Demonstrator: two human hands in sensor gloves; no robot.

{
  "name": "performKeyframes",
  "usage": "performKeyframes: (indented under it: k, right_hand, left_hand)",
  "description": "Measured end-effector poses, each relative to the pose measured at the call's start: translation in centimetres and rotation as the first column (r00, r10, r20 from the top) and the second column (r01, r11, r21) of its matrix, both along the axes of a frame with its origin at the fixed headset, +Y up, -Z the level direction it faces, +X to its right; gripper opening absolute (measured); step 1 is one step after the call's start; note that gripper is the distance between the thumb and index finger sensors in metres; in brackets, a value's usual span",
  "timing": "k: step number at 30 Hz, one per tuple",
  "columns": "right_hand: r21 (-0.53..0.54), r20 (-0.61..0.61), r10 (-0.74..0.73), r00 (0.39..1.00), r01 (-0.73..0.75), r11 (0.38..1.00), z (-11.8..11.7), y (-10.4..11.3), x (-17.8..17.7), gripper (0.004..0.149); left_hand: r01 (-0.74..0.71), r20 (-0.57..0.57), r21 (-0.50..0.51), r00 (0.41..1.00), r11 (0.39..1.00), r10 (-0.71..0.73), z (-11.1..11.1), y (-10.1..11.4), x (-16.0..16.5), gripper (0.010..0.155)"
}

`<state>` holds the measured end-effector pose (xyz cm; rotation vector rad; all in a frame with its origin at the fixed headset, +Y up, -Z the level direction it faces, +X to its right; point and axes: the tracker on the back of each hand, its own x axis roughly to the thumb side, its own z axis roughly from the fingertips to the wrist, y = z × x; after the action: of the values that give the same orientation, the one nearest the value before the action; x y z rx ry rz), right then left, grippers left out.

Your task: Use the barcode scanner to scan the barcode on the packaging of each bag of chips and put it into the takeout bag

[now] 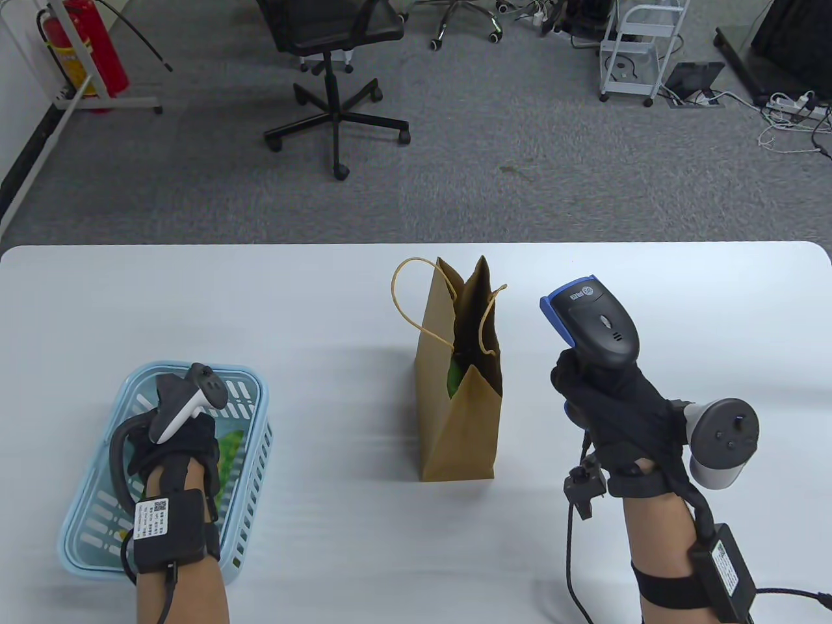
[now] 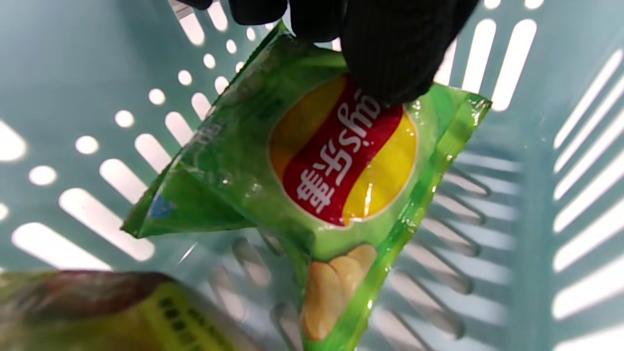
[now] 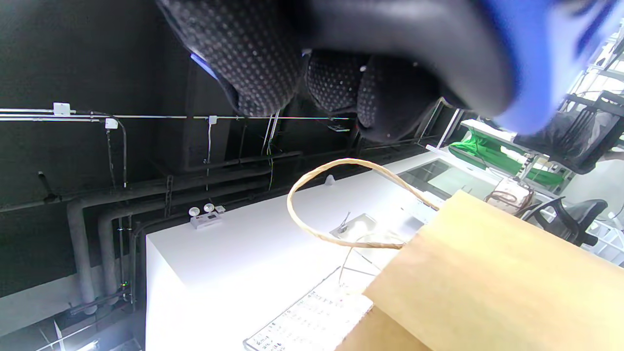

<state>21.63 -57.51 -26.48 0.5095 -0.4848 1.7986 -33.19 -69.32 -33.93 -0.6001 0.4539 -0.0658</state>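
Now the chips (image 2: 312, 161) lie in the basket (image 1: 250, 390) at the table's near left corner, green pack up off the slotted floor, its long axis slanting down away from the glove. Left hand (image 1: 172, 442) is down in there, fingers (image 2: 390, 53) curled onto the pack's top edge and pinching it. A second pack (image 2: 122, 317) sits beside it. Right hand (image 1: 611, 403) is wrapped round the scanner (image 1: 595, 322), nose toward the bag (image 1: 461, 403) at mid-table, something green inside. Left is nearer; the pack must travel right.
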Motion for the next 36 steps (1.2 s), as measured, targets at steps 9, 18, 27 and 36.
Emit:
performKeyframes:
  k: [9,18,27,36]
  right_hand:
    - [0.0,0.0,-0.002,1.0,0.002,1.0,0.0,0.0,0.1,0.068]
    - [0.0,0.0,-0.014,1.0,0.014,1.0,0.1,0.1,0.3,0.068]
    - [0.006,-0.011,-0.014,1.0,0.014,1.0,0.2,0.2,0.3,0.067]
    - [0.025,-0.045,-0.005,0.999,0.007,1.0,0.7,0.4,-0.3,0.067]
  left_hand:
    - [0.025,-0.02,-0.084,0.999,0.996,-0.026,-0.2,-1.4,-0.3,0.043]
    - [0.069,-0.051,0.069,0.997,0.995,-0.066,0.0,1.3,-0.7,0.039]
    - [-0.074,-0.094,0.426,0.988,0.901,0.126,2.9,8.9,-2.4,0.041]
    - [-0.547,0.296,0.744,0.785,0.384,0.545,6.4,15.6,-2.1,0.042]
